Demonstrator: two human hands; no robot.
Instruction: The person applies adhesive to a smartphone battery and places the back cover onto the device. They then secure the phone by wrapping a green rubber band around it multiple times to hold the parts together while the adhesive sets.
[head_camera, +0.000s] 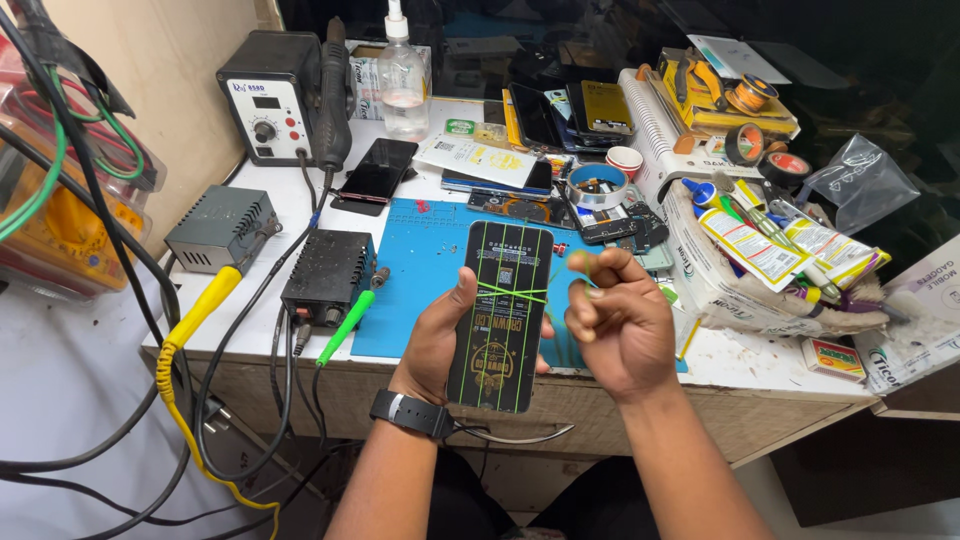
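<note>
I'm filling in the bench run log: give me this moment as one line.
left hand: holds black phone upright over blue mat | right hand: beside phone, pinching green strand stretched across it

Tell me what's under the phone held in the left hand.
Under the phone lies the left hand, cupping its back, and beyond it the blue work mat. The mat's part directly beneath and the phone's back are covered.

bright even light, sharp focus, dark top-right background.
</note>
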